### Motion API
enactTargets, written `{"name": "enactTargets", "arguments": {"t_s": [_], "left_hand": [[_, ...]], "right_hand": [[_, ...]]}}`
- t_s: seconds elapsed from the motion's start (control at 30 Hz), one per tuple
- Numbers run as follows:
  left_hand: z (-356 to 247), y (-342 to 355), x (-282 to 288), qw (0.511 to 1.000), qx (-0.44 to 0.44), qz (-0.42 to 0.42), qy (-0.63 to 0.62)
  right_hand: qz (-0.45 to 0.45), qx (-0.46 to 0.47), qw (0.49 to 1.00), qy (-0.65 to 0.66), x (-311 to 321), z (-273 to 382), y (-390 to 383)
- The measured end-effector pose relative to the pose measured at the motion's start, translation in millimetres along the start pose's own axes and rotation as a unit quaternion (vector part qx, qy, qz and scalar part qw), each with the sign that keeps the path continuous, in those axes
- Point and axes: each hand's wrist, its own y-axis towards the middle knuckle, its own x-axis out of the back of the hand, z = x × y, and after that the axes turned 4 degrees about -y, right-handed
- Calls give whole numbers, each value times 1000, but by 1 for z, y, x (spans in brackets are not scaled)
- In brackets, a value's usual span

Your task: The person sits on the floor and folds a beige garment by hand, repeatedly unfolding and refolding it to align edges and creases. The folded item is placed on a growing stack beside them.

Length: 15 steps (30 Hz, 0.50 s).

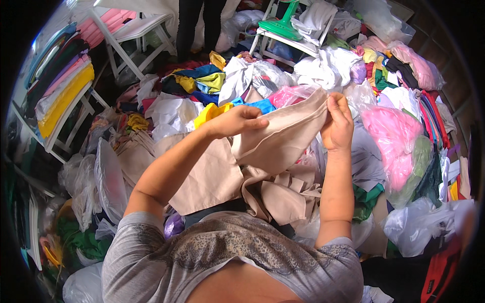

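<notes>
A beige cloth (281, 136) is stretched up between my two hands in front of me. My left hand (241, 119) grips its upper left part, thumb on top. My right hand (337, 121) is closed on the raised right corner, where a folded edge shows. More beige cloth (202, 179) lies spread and crumpled beneath, over my lap and the pile.
Heaps of coloured and white fabric and bagged bundles (389, 156) surround me. Folded cloth stacks (65, 101) sit on a white chair at left. Another white chair (131, 30) stands behind, beside a person's dark-clad legs (197, 28). A green fan base (279, 29) rests on a chair.
</notes>
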Motion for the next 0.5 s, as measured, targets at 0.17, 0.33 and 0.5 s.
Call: {"name": "enactTargets", "arguments": {"t_s": [0.17, 0.33, 0.5], "left_hand": [[7, -36, 41, 998, 57, 42, -5], [9, -59, 39, 997, 69, -13, -21], [27, -58, -14, 994, 55, 24, 93]], "right_hand": [[-81, 30, 996, 5, 1, 2, 7], [-62, 21, 998, 17, -7, -4, 13], [-30, -13, 999, 4, -25, -9, 15]]}}
